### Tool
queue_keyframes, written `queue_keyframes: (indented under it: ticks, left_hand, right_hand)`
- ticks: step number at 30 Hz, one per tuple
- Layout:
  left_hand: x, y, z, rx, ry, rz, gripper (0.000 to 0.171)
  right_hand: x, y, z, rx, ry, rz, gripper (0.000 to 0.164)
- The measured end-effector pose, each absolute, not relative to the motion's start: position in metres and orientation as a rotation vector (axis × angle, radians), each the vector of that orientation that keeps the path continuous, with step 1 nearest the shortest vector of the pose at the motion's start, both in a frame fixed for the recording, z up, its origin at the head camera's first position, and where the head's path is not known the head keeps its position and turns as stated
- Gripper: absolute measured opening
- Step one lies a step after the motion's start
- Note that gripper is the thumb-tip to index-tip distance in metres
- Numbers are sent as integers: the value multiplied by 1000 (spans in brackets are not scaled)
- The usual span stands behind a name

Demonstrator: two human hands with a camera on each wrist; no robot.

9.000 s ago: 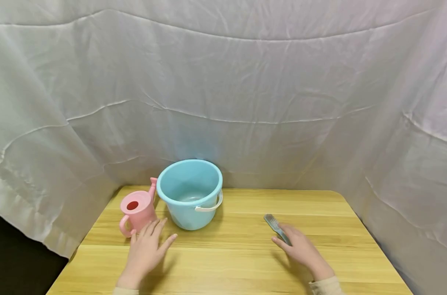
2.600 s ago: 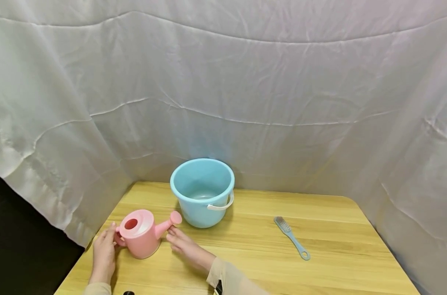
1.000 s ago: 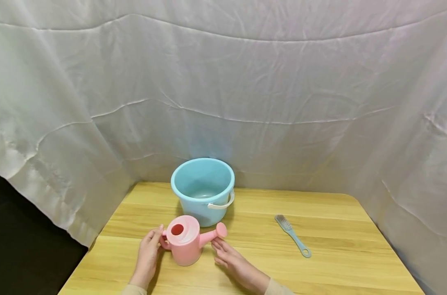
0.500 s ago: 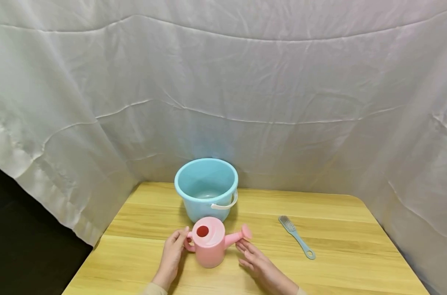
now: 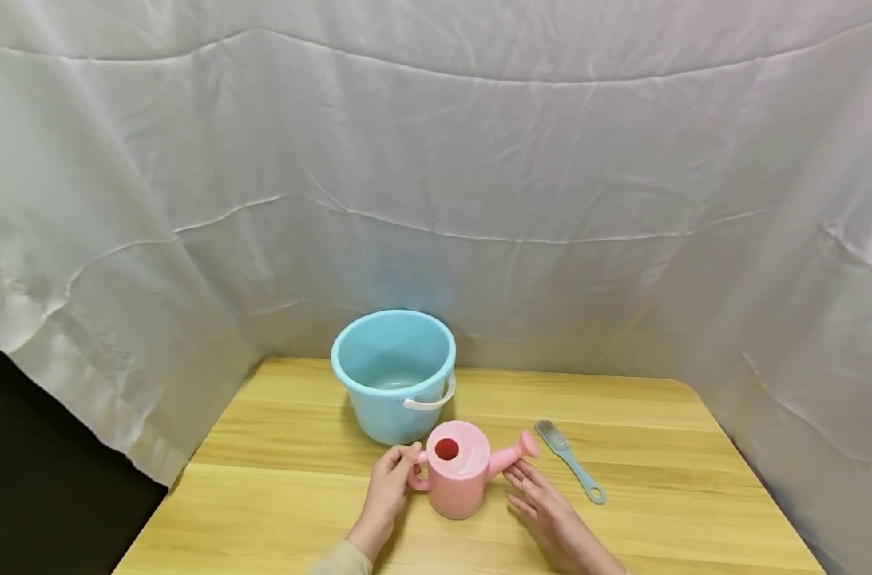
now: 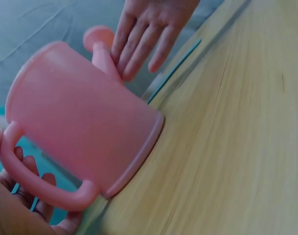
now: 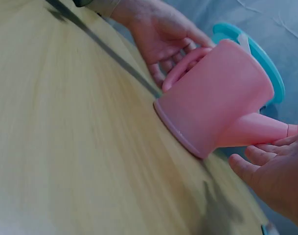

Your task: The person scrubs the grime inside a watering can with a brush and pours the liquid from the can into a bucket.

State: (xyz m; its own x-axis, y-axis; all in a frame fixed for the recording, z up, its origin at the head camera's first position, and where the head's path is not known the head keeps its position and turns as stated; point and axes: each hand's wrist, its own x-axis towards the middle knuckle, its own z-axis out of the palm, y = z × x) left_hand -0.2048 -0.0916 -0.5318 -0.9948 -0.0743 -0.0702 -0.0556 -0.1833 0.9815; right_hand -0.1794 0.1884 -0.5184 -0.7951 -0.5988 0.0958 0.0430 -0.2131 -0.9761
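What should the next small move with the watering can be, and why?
I'd probably settle the watering can on the table, short of the brush: the spout points close to it in the head view, while the left hand grips the handle and the right hand touches the spout from below.

Right wrist view: pink can blocking most of blue bucket!

The frame is cropping the spout at three o'clock, the right hand at four. The left wrist view is cutting off the left hand at eight.
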Motion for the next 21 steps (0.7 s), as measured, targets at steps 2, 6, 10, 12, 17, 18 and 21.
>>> queue_keyframes:
  ticks: [2,6,10,12,17,18,21]
  left_hand:
    - [-205,-86,-530,146,-1987,-2407,47]
    - [-208,-79,-531,129,-1988,-2390,45]
    - [-209,-77,-532,122,-1988,-2382,42]
    - [-211,-75,-534,122,-1989,-2382,41]
    - [-214,-68,-535,120,-1979,-2399,41]
    - [-214,-66,-535,114,-1981,-2400,41]
    - [-216,-60,-534,102,-1979,-2408,41]
  right_hand:
    - [-179,193,-520,-658,1638,-2058,63]
    - [-178,200,-521,-655,1637,-2066,63]
    - [-176,201,-523,-655,1633,-2088,63]
    - [-176,202,-523,-657,1627,-2105,63]
    - [-177,207,-523,-667,1594,-2162,63]
    - [-177,208,-523,-667,1598,-2169,63]
    - [-177,212,-523,-641,1627,-2184,62]
